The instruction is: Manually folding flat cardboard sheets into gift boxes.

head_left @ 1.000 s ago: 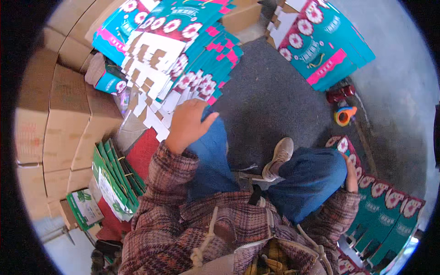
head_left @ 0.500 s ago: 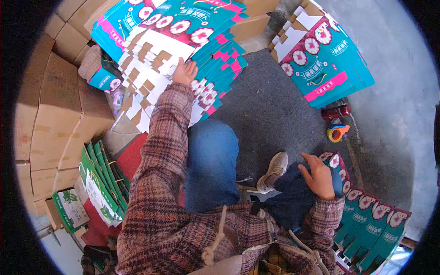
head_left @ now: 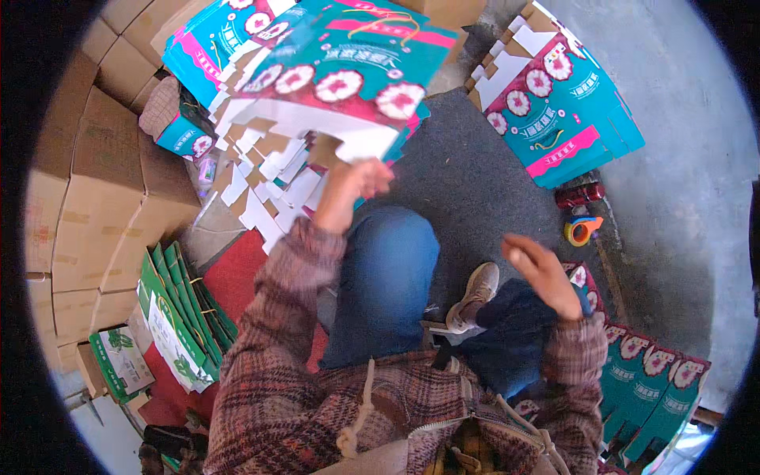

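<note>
My left hand (head_left: 356, 190) grips the white flap edge of a flat, unfolded teal gift box (head_left: 364, 55) with pink bands, round fruit pictures and a yellow cord handle. The box tilts above a fanned stack of similar flat boxes, whose white and brown flaps (head_left: 273, 214) show beneath it. Over my right knee hovers my right hand (head_left: 541, 273), holding nothing, its fingers stretched out and slightly blurred.
More flat teal boxes (head_left: 546, 103) lie at the far right, beside a dark red object (head_left: 579, 195) and an orange tape dispenser (head_left: 583, 230). Folded teal boxes (head_left: 645, 388) stand at near right. Brown cartons (head_left: 103, 174) and green bags (head_left: 182, 309) line the left.
My left hand has taken hold of the top flat box and lifted it off the stack, moving right and toward me. My right hand has risen slightly from near my knee.
</note>
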A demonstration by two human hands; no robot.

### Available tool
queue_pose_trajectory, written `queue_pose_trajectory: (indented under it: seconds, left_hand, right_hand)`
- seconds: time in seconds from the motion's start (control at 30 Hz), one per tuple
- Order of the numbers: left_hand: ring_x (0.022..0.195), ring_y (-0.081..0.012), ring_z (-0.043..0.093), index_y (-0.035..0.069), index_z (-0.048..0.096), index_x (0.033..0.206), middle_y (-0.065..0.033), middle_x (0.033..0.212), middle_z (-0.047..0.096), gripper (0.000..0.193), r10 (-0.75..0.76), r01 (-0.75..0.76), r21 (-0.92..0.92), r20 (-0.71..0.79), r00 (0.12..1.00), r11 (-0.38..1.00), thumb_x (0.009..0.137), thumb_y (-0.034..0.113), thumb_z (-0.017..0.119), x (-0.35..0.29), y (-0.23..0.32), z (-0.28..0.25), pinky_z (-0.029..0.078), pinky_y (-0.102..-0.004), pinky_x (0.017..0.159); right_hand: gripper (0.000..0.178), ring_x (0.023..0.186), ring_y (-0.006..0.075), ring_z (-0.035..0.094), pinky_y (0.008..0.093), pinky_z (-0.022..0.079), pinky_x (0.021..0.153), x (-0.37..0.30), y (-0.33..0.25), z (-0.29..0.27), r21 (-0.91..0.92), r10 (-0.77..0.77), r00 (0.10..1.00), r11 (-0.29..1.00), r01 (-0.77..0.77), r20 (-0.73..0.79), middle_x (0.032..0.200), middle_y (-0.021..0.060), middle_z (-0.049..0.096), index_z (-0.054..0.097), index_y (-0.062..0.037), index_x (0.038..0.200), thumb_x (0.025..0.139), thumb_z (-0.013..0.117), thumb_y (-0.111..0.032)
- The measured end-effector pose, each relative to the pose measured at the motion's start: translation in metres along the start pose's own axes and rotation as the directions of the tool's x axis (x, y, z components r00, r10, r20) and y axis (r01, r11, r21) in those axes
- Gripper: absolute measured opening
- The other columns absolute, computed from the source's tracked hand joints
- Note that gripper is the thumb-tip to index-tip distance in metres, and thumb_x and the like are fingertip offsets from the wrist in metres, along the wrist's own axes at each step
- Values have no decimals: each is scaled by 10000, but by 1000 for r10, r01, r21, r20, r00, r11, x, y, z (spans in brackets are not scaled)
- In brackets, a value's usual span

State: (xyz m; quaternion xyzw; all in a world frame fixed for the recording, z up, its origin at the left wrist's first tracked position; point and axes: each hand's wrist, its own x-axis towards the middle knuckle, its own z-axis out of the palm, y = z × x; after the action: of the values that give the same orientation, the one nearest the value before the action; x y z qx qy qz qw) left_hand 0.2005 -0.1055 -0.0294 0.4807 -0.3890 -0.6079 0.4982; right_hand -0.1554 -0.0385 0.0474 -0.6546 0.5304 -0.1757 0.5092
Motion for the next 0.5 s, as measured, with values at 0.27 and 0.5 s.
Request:
queue_pose_trajectory:
  seconds: [0.27, 0.5]
  left_hand:
    - [619, -100, 553, -22, 592, 992, -98, 815, 643, 284, 42, -54, 141, 84, 996, 989, 945, 251, 529, -121, 25, 102, 442, -255, 563]
    - [864, -127, 596, 22, 626, 1019, -78, 958, 634, 187, 70, -267, 496, 380, 922, 826, 851, 105, 634, -191, 94, 48, 476, -293, 789]
  right_hand:
    - [451, 1059, 202, 587, 368, 475, 907, 127, -51, 81, 874, 75, 984, 451, -180, 163, 1204, 84, 591, 508, -57, 1263, 909, 572, -329]
    - [403, 1012, 196, 612, 330, 491, 889, 80, -25, 18, 854, -1, 998, 517, -56, 66, 1152, 76, 618, 530, -7, 1241, 881, 584, -179]
